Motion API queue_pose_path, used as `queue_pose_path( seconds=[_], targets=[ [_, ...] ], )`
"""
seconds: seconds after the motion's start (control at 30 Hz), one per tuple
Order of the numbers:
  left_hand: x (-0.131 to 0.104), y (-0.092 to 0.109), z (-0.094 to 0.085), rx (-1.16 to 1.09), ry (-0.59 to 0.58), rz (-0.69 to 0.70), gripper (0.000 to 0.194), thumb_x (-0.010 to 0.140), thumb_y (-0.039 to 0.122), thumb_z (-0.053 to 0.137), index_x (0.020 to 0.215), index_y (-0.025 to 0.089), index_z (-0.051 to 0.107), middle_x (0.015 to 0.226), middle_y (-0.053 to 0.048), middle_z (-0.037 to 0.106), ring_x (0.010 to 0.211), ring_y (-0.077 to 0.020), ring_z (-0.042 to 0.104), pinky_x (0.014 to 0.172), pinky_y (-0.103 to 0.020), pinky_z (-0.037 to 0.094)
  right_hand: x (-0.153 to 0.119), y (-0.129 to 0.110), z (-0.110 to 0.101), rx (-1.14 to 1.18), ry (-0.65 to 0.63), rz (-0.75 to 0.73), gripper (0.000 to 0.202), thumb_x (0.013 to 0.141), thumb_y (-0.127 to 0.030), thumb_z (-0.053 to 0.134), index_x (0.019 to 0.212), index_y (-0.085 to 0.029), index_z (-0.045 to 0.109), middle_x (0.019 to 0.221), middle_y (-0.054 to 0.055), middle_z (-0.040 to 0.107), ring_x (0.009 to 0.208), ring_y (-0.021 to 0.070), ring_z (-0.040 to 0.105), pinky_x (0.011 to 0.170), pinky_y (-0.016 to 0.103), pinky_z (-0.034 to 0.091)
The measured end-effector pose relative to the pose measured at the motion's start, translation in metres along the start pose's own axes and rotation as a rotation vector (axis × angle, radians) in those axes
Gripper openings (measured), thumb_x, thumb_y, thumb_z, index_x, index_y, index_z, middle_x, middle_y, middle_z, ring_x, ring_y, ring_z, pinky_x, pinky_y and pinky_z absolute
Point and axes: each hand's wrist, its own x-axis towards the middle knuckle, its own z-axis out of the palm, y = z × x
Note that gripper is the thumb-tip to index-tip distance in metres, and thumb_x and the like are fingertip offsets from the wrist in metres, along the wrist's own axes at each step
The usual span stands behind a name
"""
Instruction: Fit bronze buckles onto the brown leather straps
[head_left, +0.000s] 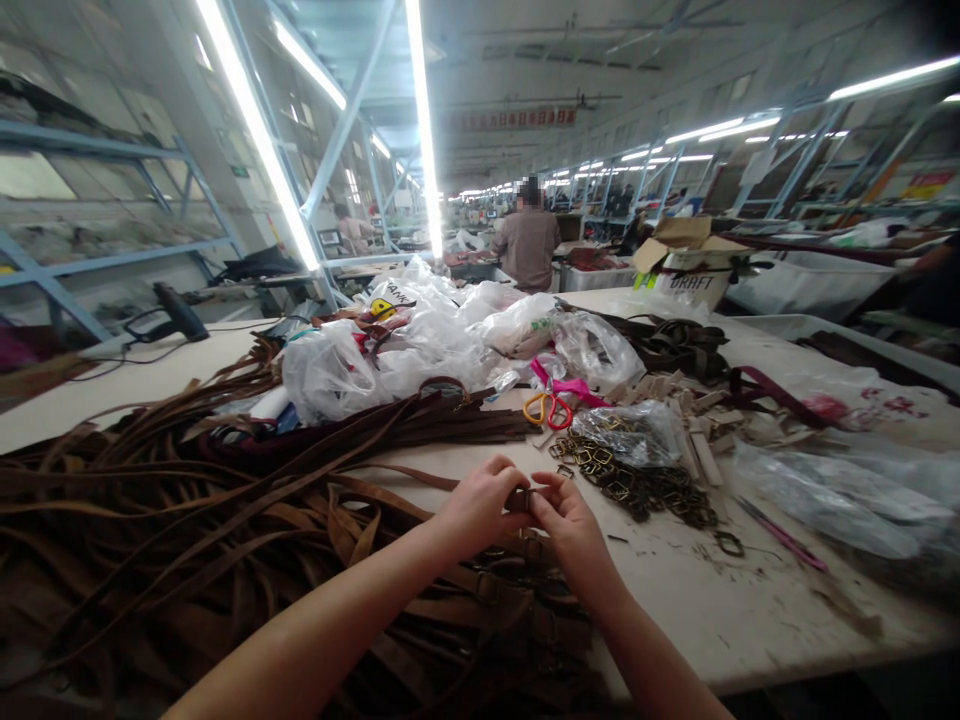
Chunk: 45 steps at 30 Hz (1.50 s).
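Near the middle of the table, both my hands come together over the end of a brown leather strap (416, 474). My left hand (484, 505) is closed on the strap, which trails off to the left behind it. My right hand (564, 510) pinches a small dark piece at the strap's end; it looks like a metal buckle (527, 495), partly hidden by the fingers. To the right lies a heap of bronze-coloured buckles (637, 480), with a single loose buckle (729, 543) at its near edge. Many brown straps (225, 560) cover the table on the left and below my arms.
Scissors with yellow and red handles (551, 410) lie beyond my hands. Pink-handled tweezers or snips (784, 535) rest at right. Plastic bags (420, 340), pale strips (701, 430) and a heat gun (178, 312) are on the table (675, 620). A person (527, 245) stands farther back.
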Motion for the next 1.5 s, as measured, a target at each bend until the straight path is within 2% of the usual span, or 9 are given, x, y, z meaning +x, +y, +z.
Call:
queue_pose_path(
  seconds=[0.2, 0.43, 0.63, 0.77, 0.93, 1.07, 1.17, 1.33, 1.5],
  targets=[
    [-0.006, 0.000, 0.002, 0.249, -0.029, 0.053, 0.022, 0.072, 0.036, 0.061, 0.087, 0.020, 0.058, 0.085, -0.004, 0.062, 0.084, -0.0210, 0.054, 0.080, -0.034, 0.035, -0.007, 0.000, -0.017, -0.041, 0.149, 0.013, 0.034, 0.068, -0.032, 0.061, 0.096, -0.020, 0.048, 0.064, -0.006, 0.048, 0.063, 0.0117, 0.054, 0.064, 0.026, 0.044],
    [-0.014, -0.030, -0.006, 0.194, -0.283, -0.065, 0.030, 0.075, 0.039, 0.056, 0.099, 0.022, 0.056, 0.083, -0.003, 0.063, 0.076, -0.0203, 0.057, 0.064, -0.026, 0.037, -0.014, 0.008, -0.048, -0.031, 0.216, 0.136, 0.033, 0.062, -0.032, 0.062, 0.091, -0.019, 0.052, 0.076, -0.001, 0.057, 0.064, 0.0126, 0.055, 0.067, 0.029, 0.045],
    [-0.057, -0.101, -0.056, 0.434, -0.284, -0.196, 0.020, 0.078, 0.038, 0.050, 0.083, 0.022, 0.062, 0.079, -0.004, 0.061, 0.075, -0.0182, 0.056, 0.066, -0.024, 0.037, -0.016, 0.038, -0.084, -0.549, 0.216, 0.095, 0.027, 0.066, -0.036, 0.049, 0.087, -0.020, 0.055, 0.063, -0.001, 0.057, 0.063, 0.0185, 0.056, 0.063, 0.032, 0.042],
    [-0.102, -0.130, -0.097, 0.592, -0.229, -0.335, 0.036, 0.070, 0.047, 0.059, 0.094, 0.021, 0.063, 0.091, -0.006, 0.059, 0.086, -0.0212, 0.054, 0.076, -0.028, 0.038, -0.009, 0.044, -0.093, -0.987, -0.036, 0.026, 0.029, 0.071, -0.039, 0.041, 0.084, -0.022, 0.059, 0.076, 0.005, 0.064, 0.072, 0.0230, 0.059, 0.069, 0.036, 0.043],
    [-0.127, -0.127, -0.112, 0.624, -0.216, -0.370, 0.049, 0.068, 0.060, 0.055, 0.102, 0.025, 0.061, 0.102, -0.006, 0.057, 0.093, -0.0232, 0.053, 0.082, -0.032, 0.039, 0.015, 0.026, -0.058, -1.178, -0.150, -0.228, 0.052, 0.077, -0.050, 0.035, 0.109, -0.014, 0.056, 0.117, 0.013, 0.055, 0.111, 0.0269, 0.048, 0.095, 0.041, 0.036],
    [-0.118, -0.117, -0.103, 0.596, -0.230, -0.325, 0.061, 0.066, 0.068, 0.050, 0.107, 0.023, 0.059, 0.108, -0.007, 0.057, 0.098, -0.0255, 0.053, 0.083, -0.034, 0.041, 0.019, 0.023, -0.004, -1.157, -0.541, -0.110, 0.059, 0.081, -0.053, 0.028, 0.116, -0.012, 0.053, 0.120, 0.011, 0.055, 0.112, 0.0240, 0.048, 0.097, 0.038, 0.036],
    [-0.107, -0.116, -0.091, 0.561, -0.240, -0.288, 0.056, 0.076, 0.064, 0.038, 0.110, 0.025, 0.057, 0.114, -0.006, 0.056, 0.104, -0.0239, 0.051, 0.088, -0.035, 0.039, 0.009, 0.032, 0.023, -1.211, -0.662, -0.124, 0.060, 0.082, -0.053, 0.027, 0.120, -0.012, 0.049, 0.123, 0.011, 0.052, 0.114, 0.0244, 0.046, 0.099, 0.038, 0.033],
    [-0.102, -0.120, -0.081, 0.614, -0.414, -0.524, 0.054, 0.078, 0.061, 0.034, 0.086, 0.020, 0.068, 0.088, -0.012, 0.066, 0.087, -0.0253, 0.060, 0.076, -0.037, 0.044, -0.006, 0.036, 0.031, -1.237, -0.702, -0.121, 0.057, 0.084, -0.050, 0.024, 0.125, -0.015, 0.044, 0.127, 0.010, 0.048, 0.114, 0.0219, 0.046, 0.098, 0.035, 0.034],
    [-0.114, -0.115, -0.092, 0.575, -0.467, -0.559, 0.056, 0.073, 0.064, 0.037, 0.080, 0.019, 0.069, 0.077, -0.012, 0.066, 0.074, -0.0269, 0.061, 0.065, -0.036, 0.046, -0.003, 0.034, 0.031, -1.256, -0.750, -0.143, 0.052, 0.085, -0.049, 0.025, 0.121, -0.020, 0.049, 0.117, 0.008, 0.055, 0.105, 0.0215, 0.052, 0.092, 0.034, 0.039]
  ],
)
